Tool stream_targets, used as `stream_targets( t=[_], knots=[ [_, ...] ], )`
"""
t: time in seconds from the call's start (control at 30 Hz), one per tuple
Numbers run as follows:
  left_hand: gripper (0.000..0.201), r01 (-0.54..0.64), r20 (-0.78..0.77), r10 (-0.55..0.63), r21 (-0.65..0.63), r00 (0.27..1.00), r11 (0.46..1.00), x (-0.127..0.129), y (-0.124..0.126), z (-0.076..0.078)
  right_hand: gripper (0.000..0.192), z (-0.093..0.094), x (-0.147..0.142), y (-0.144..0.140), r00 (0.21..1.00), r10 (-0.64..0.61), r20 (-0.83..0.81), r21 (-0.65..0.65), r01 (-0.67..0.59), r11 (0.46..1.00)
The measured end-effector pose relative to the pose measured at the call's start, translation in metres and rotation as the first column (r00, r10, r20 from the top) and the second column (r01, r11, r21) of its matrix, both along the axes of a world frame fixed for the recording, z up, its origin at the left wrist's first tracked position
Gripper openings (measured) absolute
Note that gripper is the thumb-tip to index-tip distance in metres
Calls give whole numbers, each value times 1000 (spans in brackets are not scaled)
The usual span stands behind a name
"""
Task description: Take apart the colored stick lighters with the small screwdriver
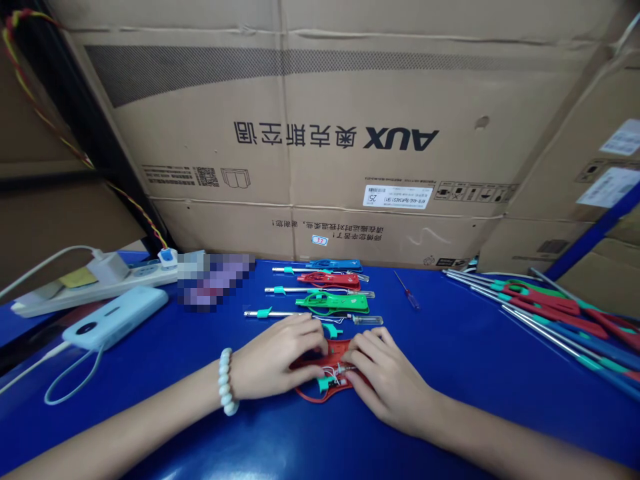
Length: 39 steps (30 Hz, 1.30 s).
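Red plastic casing [336,352] lies pinched between left hand [274,357] and right hand [389,379], fingers curled.

Blue table [450,347]; behind the red tool [330,363] lie three tools; screwdriver [407,291] right of it; power strip [90,283] far left.

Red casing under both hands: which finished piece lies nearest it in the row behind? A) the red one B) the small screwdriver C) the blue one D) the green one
D: the green piece lies just behind the red casing; the other red and blue pieces lie farther back.
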<state>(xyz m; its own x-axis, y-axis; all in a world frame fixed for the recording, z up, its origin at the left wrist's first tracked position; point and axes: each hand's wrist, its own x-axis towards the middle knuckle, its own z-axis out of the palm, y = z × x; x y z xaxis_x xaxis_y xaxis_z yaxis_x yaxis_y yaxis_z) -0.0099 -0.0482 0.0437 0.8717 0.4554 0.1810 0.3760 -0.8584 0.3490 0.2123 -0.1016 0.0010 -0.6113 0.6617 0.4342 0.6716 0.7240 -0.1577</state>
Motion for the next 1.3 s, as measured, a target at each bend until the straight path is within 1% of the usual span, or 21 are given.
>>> stream_targets(
  t=[0.07, 0.2, 0.3, 0.37, 0.5, 0.57, 0.63, 0.7, 0.77, 0.87, 0.93, 1.03, 1.1, 1.2, 1.3],
  knots=[
    [9, 63, -18, -63, -2, 998, 998, 2, -3, 0, 16, -3, 0, 1, 1000, -2, 18, 24, 1, 1000],
    [7, 141, -11, -141, 9, 990, 990, 1, -3, 0, 18, -8, -1, 2, 998, -48, 49, 105, 43, 994],
    [10, 183, -22, -182, 53, 983, 982, -1, 1, -1, 20, -10, -1, 3, 993, -97, 66, 190, 83, 978],
    [11, 183, -37, -180, 110, 983, 977, -1, 2, -5, 22, -11, -1, 3, 991, -110, 82, 251, 86, 964],
    [15, 163, -85, -146, 244, 986, 956, 0, 3, -13, 22, -12, -1, 5, 983, -109, 146, 369, 48, 928],
    [18, 152, -103, -129, 262, 986, 953, 0, 4, -14, 22, -13, -1, 5, 977, -125, 170, 408, 46, 912],
    [20, 135, -98, -114, 247, 989, 959, -1, 5, -11, 22, -13, -2, 5, 971, -144, 190, 429, 50, 902],
    [19, 128, -72, -116, 208, 991, 970, -3, 6, -5, 22, -13, -2, 5, 968, -156, 197, 445, 54, 894],
    [18, 166, -58, -159, 149, 986, 975, -5, 6, 3, 23, -13, -2, 4, 968, -160, 193, 459, 55, 887],
    [20, 252, -57, -249, 55, 967, 966, -5, 4, 9, 23, -13, -2, 5, 969, -157, 188, 465, 53, 884],
    [22, 264, -52, -262, 26, 964, 964, -3, 2, 10, 22, -13, -2, 5, 969, -157, 193, 455, 54, 889],
    [24, 235, -48, -234, 22, 971, 972, -2, 1, 10, 23, -13, -2, 5, 967, -158, 198, 445, 55, 894],
    [21, 222, -52, -221, 20, 974, 975, -3, 0, 10, 23, -13, -2, 5, 968, -156, 196, 445, 53, 894],
    [9, 227, -69, -226, -3, 972, 974, -4, -1, 12, 22, -13, -2, 4, 967, -157, 199, 436, 56, 898],
    [9, 242, -91, -243, -17, 966, 970, -4, -2, 13, 19, -13, -1, 5, 966, -156, 204, 431, 54, 901]
  ],
)
